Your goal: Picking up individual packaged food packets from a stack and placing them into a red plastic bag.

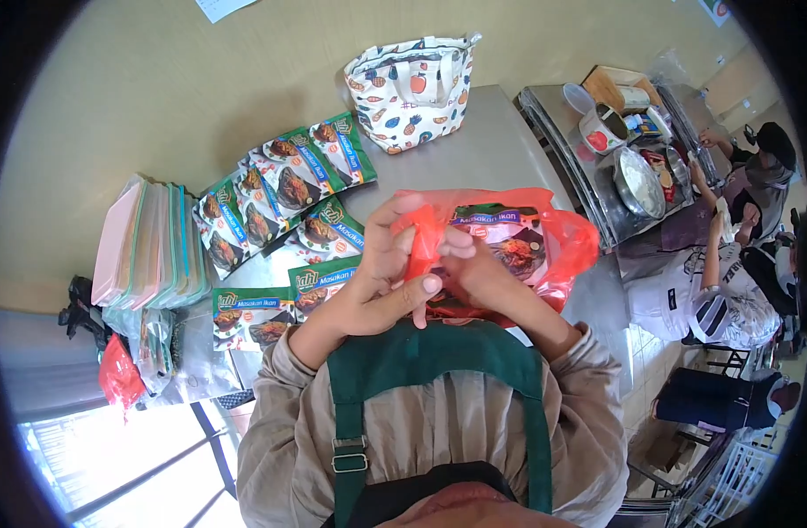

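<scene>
In front of my chest lies a translucent red plastic bag (pixel 565 254). Through its film shows a food packet (pixel 509 247) with a dish pictured on it. My left hand (pixel 390 264) grips a gathered, twisted end of the bag between curled fingers, its thumb pointing right. My right hand (pixel 479 280) is against the bag, close beside the left; it is blurred and its fingertips are partly hidden. Left of my hands, several more packets of the same print (pixel 291 178) lean in a row, and others (pixel 253 317) lie flat on the metal table (pixel 436 165).
A fruit-print tote bag (pixel 413 96) stands at the back by the wall. Plastic folders (pixel 149 244) stand at the left, above a small red bag (pixel 121 373). On another table at the right are a metal basin (pixel 639 181) and a pot (pixel 603 129). Several people (pixel 733 290) are beside it.
</scene>
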Available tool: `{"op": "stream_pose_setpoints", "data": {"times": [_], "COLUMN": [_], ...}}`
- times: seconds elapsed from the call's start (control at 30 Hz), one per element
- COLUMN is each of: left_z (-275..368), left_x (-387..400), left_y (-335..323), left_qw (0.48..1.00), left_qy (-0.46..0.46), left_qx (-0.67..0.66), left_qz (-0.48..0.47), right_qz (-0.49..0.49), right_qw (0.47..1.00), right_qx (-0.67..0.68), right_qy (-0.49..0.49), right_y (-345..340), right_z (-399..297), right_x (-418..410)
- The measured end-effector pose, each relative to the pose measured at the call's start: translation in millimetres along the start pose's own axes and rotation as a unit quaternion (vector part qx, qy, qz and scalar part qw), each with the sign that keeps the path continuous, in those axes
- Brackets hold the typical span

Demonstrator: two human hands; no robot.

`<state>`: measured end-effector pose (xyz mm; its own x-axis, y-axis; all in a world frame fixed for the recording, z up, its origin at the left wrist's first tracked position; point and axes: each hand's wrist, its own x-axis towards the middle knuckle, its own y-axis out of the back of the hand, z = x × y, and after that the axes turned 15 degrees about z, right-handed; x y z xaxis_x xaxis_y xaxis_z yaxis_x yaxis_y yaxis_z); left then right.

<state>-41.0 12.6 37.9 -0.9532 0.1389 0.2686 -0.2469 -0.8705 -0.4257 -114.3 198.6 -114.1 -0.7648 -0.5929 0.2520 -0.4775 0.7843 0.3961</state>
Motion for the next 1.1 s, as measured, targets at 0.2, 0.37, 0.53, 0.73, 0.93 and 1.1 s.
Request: {"op": "stream_pose_setpoints", "data": {"times": [0.2,0.37,0.53,0.73,0.93,1.1], "left_z": [-2,0,8,9,13,-1], "left_x": [-4,-9,-13,-13,-22,-37], "left_y": [5,3,5,8,28,69], "left_qw": [0.999,0.997,0.979,0.993,0.999,0.983], "left_qy": [-0.024,-0.039,-0.076,-0.080,0.004,0.035], "left_qx": [-0.014,-0.029,-0.137,-0.064,0.047,0.122], "left_qz": [0.019,0.062,0.132,0.065,0.005,0.135], "right_qz": [-0.327,-0.354,-0.343,-0.260,-0.127,-0.190], "right_qw": [0.874,0.872,0.877,0.901,0.927,0.963], "right_qx": [0.225,0.235,0.239,0.242,0.238,-0.187], "right_qy": [-0.279,-0.243,-0.238,-0.248,-0.262,0.032], "right_y": [-14,-44,-80,-73,-2,44], "right_z": [-66,-91,-108,-106,-89,-88], "right_x": [52,78,111,114,66,53]}}
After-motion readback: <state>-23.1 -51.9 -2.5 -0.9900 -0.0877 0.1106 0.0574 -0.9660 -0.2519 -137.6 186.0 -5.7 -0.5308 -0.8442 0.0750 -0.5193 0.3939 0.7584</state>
